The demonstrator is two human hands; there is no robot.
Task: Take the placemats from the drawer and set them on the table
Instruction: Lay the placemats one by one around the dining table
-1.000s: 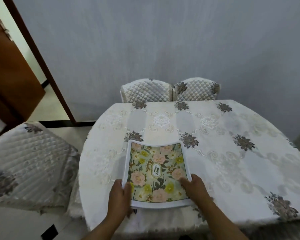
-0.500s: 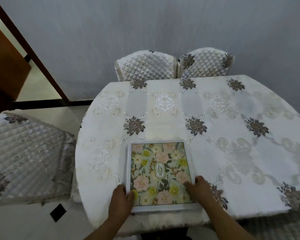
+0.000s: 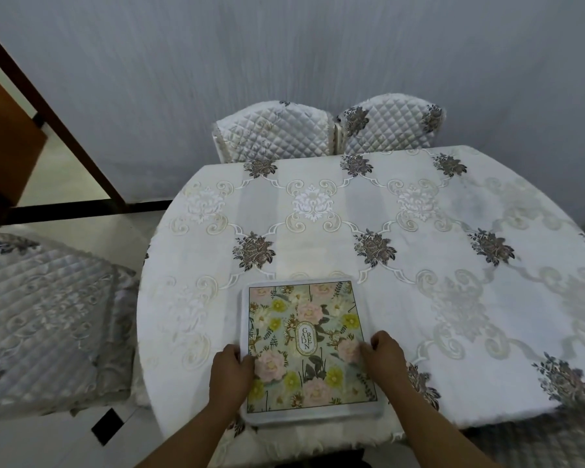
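At the near edge of the worktop [image 3: 419, 204], we see the floral placemats [image 3: 309, 346] lying flat. Our left hand [image 3: 232, 376] grips their left edge, and our right hand [image 3: 384, 358] pinches their right edge with curled fingers.

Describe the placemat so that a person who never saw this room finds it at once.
Look at the big white-clothed table in front of two quilted chairs. At its near edge lies the placemat, a rectangle with a white border; the left hand and right hand hold its sides. It alone is colourful: pink and yellow flowers around an oval label.
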